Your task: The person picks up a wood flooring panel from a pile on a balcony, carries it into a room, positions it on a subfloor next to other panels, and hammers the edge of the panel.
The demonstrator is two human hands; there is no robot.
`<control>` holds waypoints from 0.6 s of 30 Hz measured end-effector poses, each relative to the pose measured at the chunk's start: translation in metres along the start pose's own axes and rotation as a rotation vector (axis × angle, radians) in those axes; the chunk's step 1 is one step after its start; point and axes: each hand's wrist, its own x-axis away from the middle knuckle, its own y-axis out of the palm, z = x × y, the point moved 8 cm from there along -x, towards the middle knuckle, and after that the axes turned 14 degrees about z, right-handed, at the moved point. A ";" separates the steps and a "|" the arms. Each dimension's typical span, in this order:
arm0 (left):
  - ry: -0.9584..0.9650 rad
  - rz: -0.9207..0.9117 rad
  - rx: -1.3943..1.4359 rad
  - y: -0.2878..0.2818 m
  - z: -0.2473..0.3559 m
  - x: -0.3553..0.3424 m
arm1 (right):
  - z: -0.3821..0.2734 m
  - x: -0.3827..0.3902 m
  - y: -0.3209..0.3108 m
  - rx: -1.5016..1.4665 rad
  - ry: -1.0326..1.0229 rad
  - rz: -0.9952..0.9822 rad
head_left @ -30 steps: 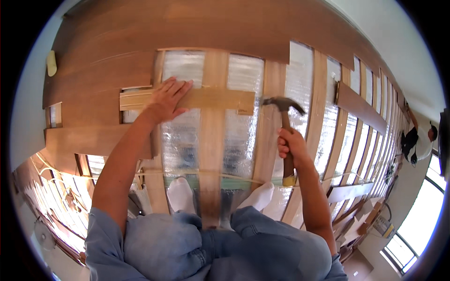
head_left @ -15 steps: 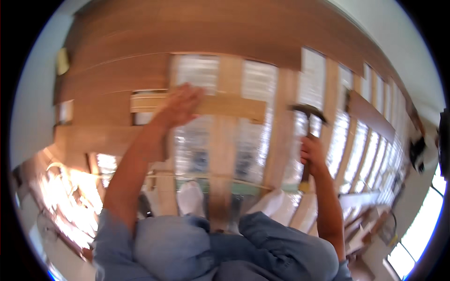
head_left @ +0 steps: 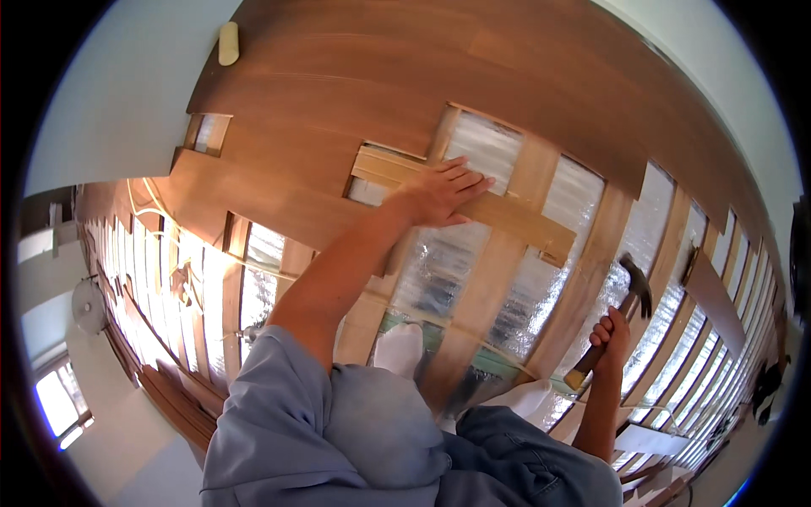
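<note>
My left hand (head_left: 441, 193) lies flat, fingers spread, on a light wooden strip (head_left: 534, 226). This strip runs across the pale joists, and its left end reaches a notch in the brown floorboards (head_left: 329, 93). Below and right of it, my right hand (head_left: 612, 335) is closed around the handle of a claw hammer (head_left: 629, 302). The hammer's dark head points away from me, apart from the strip. A yellowish patch marks the handle's butt end.
Shiny foil sheeting (head_left: 439, 266) lies between the joists (head_left: 479, 308). A loose brown board (head_left: 714, 302) rests across joists at right. A pale cylinder (head_left: 228, 44) sits by the left wall. Stacked brown boards (head_left: 173, 406) lie lower left; a pale cord (head_left: 372, 294) crosses the joists.
My view has turned, so the floor appears tilted and shifted to the right. My left hand remains on the strip, and the hammer remains in my right hand.
</note>
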 end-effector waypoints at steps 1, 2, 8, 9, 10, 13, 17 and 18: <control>-0.001 0.061 0.065 -0.004 0.001 0.000 | 0.002 0.005 0.009 0.018 0.019 -0.095; 0.001 0.123 0.132 -0.008 0.003 0.000 | 0.001 0.010 0.012 -0.054 0.004 -0.067; -0.002 0.052 0.058 -0.003 0.004 0.002 | 0.046 0.121 0.110 0.799 -0.132 -0.780; 0.008 0.056 0.053 -0.004 0.006 0.001 | 0.049 0.150 0.124 0.835 -0.222 -0.960; -0.007 0.011 0.019 -0.001 0.003 0.003 | 0.053 0.172 0.130 0.891 -0.274 -1.061; -0.010 -0.037 0.032 0.006 0.000 0.005 | 0.044 0.177 0.122 0.688 -0.157 -0.816; -0.034 0.062 0.099 0.004 0.003 0.008 | 0.007 0.130 0.073 0.290 -0.209 -0.469; -0.026 0.083 0.104 0.003 0.006 0.007 | 0.001 0.113 0.053 0.197 -0.190 -0.366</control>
